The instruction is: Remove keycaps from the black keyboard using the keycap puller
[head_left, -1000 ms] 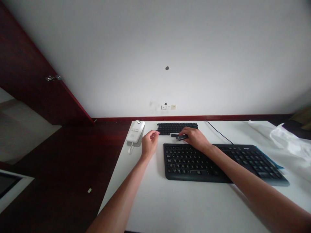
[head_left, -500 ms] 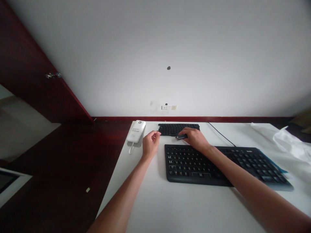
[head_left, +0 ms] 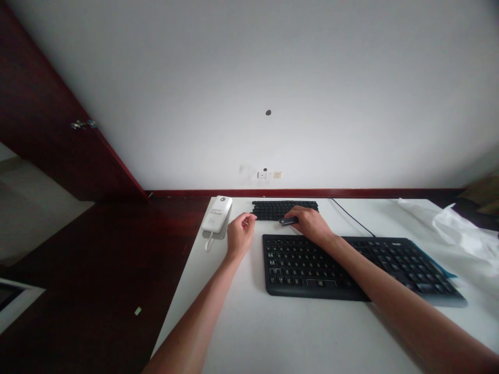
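Observation:
A full-size black keyboard (head_left: 312,283) lies on the white table, with many keycaps off its left part, so pale stems and wire bars show. Behind it stand rows of loose black keycaps (head_left: 268,210). My left hand (head_left: 239,234) is pinched at the near left corner of these rows; whatever its fingertips hold is too small to make out. Between the fingers of my right hand (head_left: 310,223) is a small black tool (head_left: 287,222) with a shiny metal end, just in front of the rows. My right forearm crosses above the keyboard and hides part of it.
Left of my left hand lies a white power bank (head_left: 217,214) with a short cable loop (head_left: 209,243). A black cord (head_left: 353,215) runs from the keyboard to the table's back edge. Crumpled white plastic (head_left: 454,226) sits at the right. Behind the table rises a wall.
The view has shifted slightly, so everything sits a little lower and further left. Both hands keep nearly the same pose and place, with the small tool still in my right hand.

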`<action>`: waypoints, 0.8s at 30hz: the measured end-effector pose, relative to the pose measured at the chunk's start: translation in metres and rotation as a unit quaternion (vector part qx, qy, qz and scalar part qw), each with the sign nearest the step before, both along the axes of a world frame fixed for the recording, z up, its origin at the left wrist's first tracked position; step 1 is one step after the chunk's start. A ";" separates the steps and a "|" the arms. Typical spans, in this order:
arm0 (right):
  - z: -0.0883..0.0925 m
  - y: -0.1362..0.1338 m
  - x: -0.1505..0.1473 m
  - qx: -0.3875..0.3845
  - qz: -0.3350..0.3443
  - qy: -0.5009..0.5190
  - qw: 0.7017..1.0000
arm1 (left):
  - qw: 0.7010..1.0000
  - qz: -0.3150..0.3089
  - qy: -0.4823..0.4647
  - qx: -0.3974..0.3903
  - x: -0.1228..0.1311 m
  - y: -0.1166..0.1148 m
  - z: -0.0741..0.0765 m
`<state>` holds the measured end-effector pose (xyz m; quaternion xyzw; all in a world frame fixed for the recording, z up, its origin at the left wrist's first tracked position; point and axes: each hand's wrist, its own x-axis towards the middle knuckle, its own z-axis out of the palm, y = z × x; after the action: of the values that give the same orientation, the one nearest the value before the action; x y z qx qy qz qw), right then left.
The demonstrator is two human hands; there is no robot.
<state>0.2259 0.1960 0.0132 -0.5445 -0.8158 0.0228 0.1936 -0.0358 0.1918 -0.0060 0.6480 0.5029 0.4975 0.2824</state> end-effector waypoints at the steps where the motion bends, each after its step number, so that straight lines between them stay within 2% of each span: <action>1: 0.001 0.000 0.001 0.001 0.001 0.001 1.000 | 1.000 0.000 0.002 0.000 0.000 0.000 -0.001; 7: 0.021 -0.010 0.021 0.058 0.000 0.103 0.993 | 1.000 -0.005 0.005 -0.001 -0.001 0.003 -0.005; 12: 0.031 -0.037 0.076 0.089 -0.039 0.142 0.985 | 1.000 -0.016 0.022 -0.009 0.000 0.002 -0.003; 16: 0.026 -0.056 0.131 0.098 -0.145 0.161 0.971 | 0.997 -0.027 0.074 0.011 0.003 -0.003 -0.001; 19: 0.019 -0.060 0.153 0.115 -0.230 0.212 0.943 | 0.985 -0.057 0.143 0.072 0.007 -0.010 0.001; 21: 0.013 -0.059 0.153 0.123 -0.239 0.230 0.935 | 0.974 -0.054 0.189 0.114 0.012 -0.013 0.005; 24: 0.005 -0.055 0.144 0.111 -0.187 0.223 0.950 | 0.954 -0.027 0.252 0.158 0.026 -0.007 0.016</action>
<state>0.3697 0.1413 0.0185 -0.6431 -0.6327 0.0164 0.4311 -0.0094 0.1851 0.0102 0.8020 0.4549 0.3833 0.0539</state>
